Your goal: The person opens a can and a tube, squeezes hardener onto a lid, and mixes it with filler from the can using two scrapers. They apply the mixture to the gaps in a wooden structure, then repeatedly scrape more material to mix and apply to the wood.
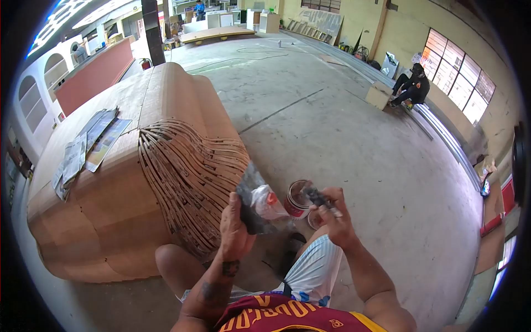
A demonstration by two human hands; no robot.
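1. Head view: L hand [238,227] gripped a clear plastic bag [267,202] w/ white stuff, nr the strip-covered wood form [191,177].
2. R hand [335,218] pinched a dark tool [317,197], exact type unclear.
3. Open bucket [294,208] sat on floor [354,155], nr R hand, approx. half hidden.
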